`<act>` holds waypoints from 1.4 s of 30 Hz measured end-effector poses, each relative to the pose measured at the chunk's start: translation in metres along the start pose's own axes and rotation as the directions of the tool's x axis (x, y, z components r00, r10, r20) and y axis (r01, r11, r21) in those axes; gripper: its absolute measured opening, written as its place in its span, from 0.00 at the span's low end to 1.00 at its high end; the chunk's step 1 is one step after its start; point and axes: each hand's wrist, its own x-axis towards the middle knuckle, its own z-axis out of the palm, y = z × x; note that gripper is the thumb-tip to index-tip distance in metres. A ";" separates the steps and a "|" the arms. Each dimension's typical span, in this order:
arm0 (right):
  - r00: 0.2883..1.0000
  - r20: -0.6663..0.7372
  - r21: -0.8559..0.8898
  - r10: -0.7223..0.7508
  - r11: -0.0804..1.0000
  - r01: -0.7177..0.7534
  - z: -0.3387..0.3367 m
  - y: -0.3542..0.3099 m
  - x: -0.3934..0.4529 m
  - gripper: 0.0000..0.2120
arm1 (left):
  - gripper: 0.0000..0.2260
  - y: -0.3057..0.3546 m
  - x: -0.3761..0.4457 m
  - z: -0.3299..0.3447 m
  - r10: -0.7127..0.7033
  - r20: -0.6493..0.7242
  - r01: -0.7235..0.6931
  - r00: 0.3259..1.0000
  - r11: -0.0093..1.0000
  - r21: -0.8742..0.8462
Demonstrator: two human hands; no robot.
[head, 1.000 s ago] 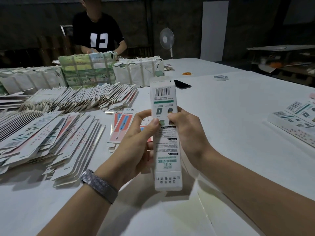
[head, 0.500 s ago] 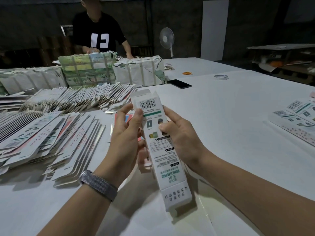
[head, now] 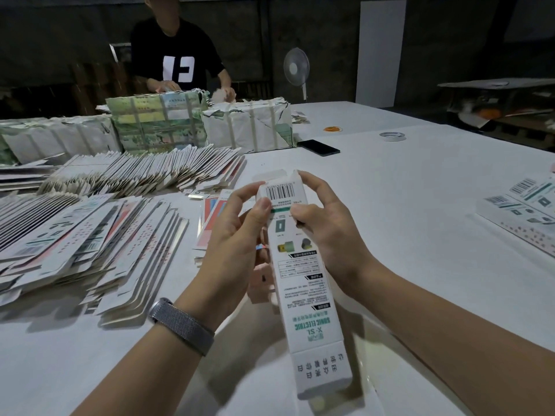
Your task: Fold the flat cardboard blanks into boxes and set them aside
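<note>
Fanned flat blanks [head: 90, 235] crowd the table's [head: 405, 205] left; finished boxes [head: 522, 211] line its right edge.

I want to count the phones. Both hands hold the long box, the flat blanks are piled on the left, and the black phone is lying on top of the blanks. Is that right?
Not quite. In the head view the phone lies on the bare table, right of the blanks, not on them. The rest is right: the left hand and right hand both hold the box.
</note>
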 end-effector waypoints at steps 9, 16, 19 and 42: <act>1.000 0.012 0.047 0.012 0.999 -0.012 -0.002 0.000 0.001 0.12 | 0.10 0.001 0.000 0.001 0.012 0.029 -0.013 1.000 0.999 0.040; 1.000 0.015 0.030 0.026 0.999 -0.026 -0.002 0.001 0.003 0.15 | 0.12 0.002 -0.003 0.001 0.004 0.076 -0.006 0.997 1.000 0.029; 1.000 0.002 0.039 0.022 0.999 -0.022 -0.002 0.003 0.004 0.13 | 0.12 0.002 -0.004 0.001 -0.003 0.106 -0.002 0.994 0.999 0.043; 0.977 -0.152 -0.001 -0.150 0.988 0.152 -0.003 0.005 0.005 0.15 | 0.05 0.003 -0.008 0.006 -0.072 0.077 0.067 0.994 0.996 0.066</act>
